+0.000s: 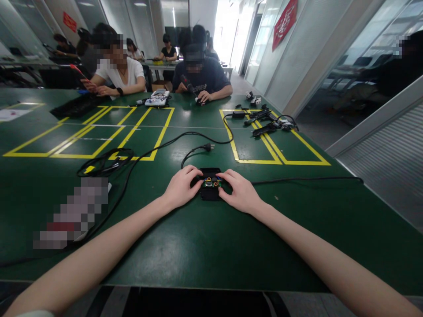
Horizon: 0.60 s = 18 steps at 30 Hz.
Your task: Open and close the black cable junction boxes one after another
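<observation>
A small green circuit board [212, 182] with copper coils and other components sits at the middle of the near table, between two black casing halves. One casing half [210, 171] lies on its far side and the other casing half [210, 194] on its near side. My left hand [181, 187] pinches the board's left end between thumb and fingers. At its right end, my right hand [241, 191] grips the board in the same way. Black cords run off behind both hands, and a mains plug [208, 148] lies just beyond the left one.
Coiled black cable [109, 163] and a pixelated object [74, 213] lie left. Yellow tape [161, 132] marks rectangles on the green table [185, 251]. A black adapter [238, 114] and dark hand tools [264, 127] are at far right. Two people work opposite, one handling a white device [199, 101].
</observation>
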Motion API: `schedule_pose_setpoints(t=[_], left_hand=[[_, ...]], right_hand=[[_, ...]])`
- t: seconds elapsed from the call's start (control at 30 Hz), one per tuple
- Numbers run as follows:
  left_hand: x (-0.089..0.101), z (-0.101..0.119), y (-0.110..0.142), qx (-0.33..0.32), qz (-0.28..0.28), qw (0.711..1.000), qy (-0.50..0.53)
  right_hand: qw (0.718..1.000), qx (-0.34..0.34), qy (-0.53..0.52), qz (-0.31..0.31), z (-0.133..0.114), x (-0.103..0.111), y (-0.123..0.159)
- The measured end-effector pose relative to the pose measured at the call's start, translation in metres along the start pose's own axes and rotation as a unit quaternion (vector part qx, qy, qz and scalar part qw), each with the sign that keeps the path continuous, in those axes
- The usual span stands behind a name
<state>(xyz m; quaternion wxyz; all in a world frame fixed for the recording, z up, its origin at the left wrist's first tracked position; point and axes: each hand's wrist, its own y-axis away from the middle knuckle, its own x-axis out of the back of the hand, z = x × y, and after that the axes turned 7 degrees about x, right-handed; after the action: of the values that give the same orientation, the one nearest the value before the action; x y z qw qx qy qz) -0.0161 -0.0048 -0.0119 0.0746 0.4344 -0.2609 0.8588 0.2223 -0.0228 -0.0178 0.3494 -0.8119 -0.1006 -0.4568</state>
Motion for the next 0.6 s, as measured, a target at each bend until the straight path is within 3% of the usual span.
schedule_pose_setpoints(t=[0.3, 0.6], left_hand=[[0.002, 0.001, -0.001, 0.012, -0.003, 1.0, -0.017], [0.004, 0.007, 0.001, 0.028, 0.01, 0.999, 0.017]], right_hand=[[1.0, -0.004, -0.002, 0.002, 0.004, 0.004, -0.001], [0.998, -0.061, -0.02, -0.011, 0.025, 0.019, -0.005]])
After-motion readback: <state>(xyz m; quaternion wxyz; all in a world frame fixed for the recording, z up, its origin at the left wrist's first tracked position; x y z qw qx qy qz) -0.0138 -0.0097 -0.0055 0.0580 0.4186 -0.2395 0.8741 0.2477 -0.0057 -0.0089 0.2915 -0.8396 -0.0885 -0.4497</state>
